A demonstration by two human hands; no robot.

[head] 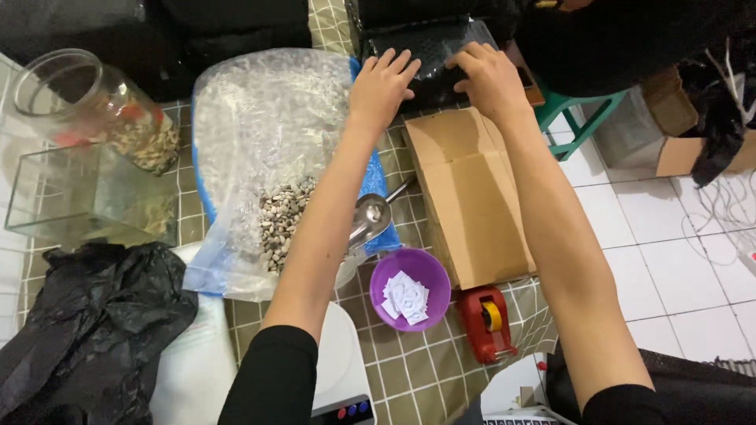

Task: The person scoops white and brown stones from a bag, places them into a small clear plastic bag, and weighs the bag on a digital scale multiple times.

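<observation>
Head view, looking down over both arms, black sleeves at the lower edge.

Left hand (383, 85): fingers spread flat, palm down, resting on the near edge of a black bubble-wrap parcel (429, 47); nothing gripped.

Right hand (490, 79): fingers bent and pressing down on the same parcel, just beside the left hand; whether it pinches anything cannot be told.

Black bubble-wrap parcel: at the far side of the table (409, 370), glossy, lying just beyond a flattened cardboard box (472, 197).

Flattened cardboard box: brown, between the two forearms, its far end touching the parcel.

Clear plastic bag (260, 134): large, left of the left arm, lying over a blue sheet, holding a heap of small pale and brown pebbles (279, 220).

Metal scoop (374, 214): beside the bag, partly hidden by the left forearm.

Purple bowl (386, 275): near the box's near end, with white paper slips (406, 299) inside.

Red tape dispenser (486, 321): just right of the bowl, with a yellow roll.

Glass jar (102, 110): far left, tilted, pebbles inside, above a clear glass tank (87, 197).

Black plastic bag (87, 330): crumpled, lower left.

White scale (342, 370): lower centre, under the left elbow.

Green stool (579, 118): on the white tiled floor, right of the table.
</observation>
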